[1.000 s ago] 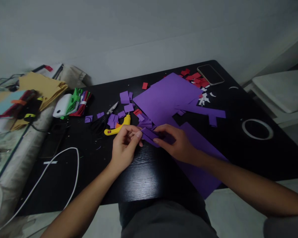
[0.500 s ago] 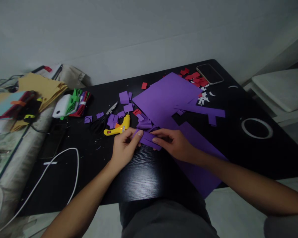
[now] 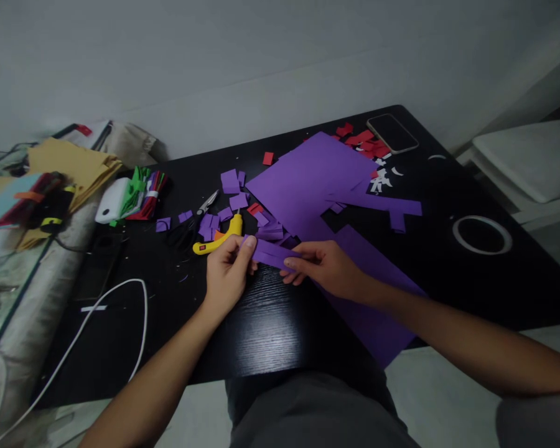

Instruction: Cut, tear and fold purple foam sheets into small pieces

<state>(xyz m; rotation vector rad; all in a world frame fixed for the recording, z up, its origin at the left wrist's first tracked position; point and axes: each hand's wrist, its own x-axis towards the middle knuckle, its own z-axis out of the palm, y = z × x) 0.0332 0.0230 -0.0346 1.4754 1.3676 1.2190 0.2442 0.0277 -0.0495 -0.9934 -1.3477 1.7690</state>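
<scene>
A purple paper strip (image 3: 271,254) is stretched between both hands above the black table. My left hand (image 3: 228,267) pinches its left end, thumb on top. My right hand (image 3: 324,266) grips its right end between thumb and fingers. Just beyond my left hand lies a yellow glue gun (image 3: 228,234), with black-handled scissors (image 3: 208,203) behind it. Small purple pieces (image 3: 231,181) are scattered around them. Large purple sheets (image 3: 312,180) lie past my right hand and under its forearm.
A phone (image 3: 392,133) rests at the back right beside red scraps (image 3: 364,142) and white scraps (image 3: 381,179). A white ring (image 3: 482,235) lies at the right. A white cable (image 3: 145,311) loops over the left side, near bundled coloured sticks (image 3: 137,193).
The purple strip now lies flatter and straighter between the hands. My left hand has shifted slightly left, widening the gap between the hands.
</scene>
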